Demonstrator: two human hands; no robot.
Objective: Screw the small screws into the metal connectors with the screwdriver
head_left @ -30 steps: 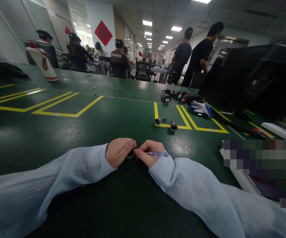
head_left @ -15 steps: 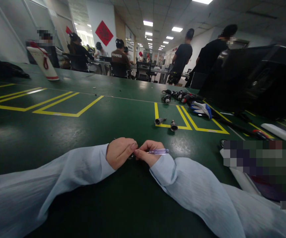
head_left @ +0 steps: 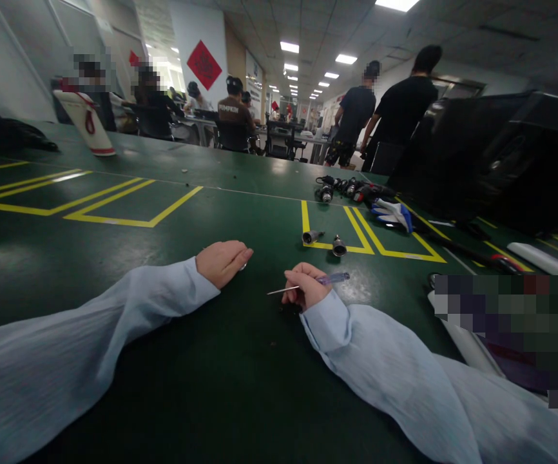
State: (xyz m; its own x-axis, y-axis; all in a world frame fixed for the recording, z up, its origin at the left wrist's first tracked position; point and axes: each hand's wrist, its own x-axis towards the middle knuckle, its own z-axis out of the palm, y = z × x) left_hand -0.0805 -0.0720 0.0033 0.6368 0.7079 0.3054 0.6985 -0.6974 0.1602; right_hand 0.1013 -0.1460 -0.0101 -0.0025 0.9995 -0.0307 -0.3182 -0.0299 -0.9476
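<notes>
I have the screwdriver (head_left: pixel 336 278) above the tabletop (head_left: pixel 202 386), closer to the near edge, its long axis running left to right, tip aimed at the left edge and slightly nearward. My right hand (head_left: pixel 314 291) has its fingers (head_left: pixel 303 267) pinched together around it, shaft jutting left of them, handle right. My left hand (head_left: pixel 218 263) is closed over a small shiny piece (head_left: pixel 243 265), mostly hidden
</notes>
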